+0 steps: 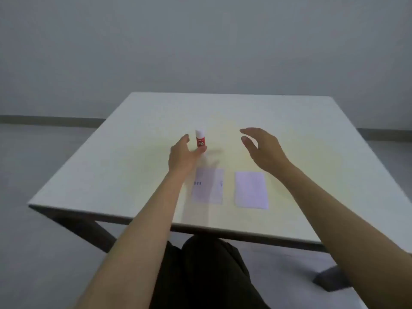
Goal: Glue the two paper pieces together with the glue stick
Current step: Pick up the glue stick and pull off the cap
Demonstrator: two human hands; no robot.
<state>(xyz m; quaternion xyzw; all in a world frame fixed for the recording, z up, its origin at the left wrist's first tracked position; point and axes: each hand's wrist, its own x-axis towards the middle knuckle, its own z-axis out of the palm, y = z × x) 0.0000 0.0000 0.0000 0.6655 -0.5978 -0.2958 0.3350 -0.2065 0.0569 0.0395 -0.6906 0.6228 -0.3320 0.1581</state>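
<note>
A red glue stick (200,141) with a white cap stands upright on the white table (312,152), beyond the papers. My left hand (181,157) reaches around it: a fingertip is at its base and the thumb is still a gap away on its left. My right hand (263,150) hovers above the table to the right of the stick, fingers spread and curved, holding nothing. Two pale paper pieces lie flat side by side near the front edge. The left paper (208,186) has small printed marks; the right paper (251,190) looks blank.
The table's front edge (200,228) runs just above my lap, with dark legs under it. A grey wall and grey floor surround the table.
</note>
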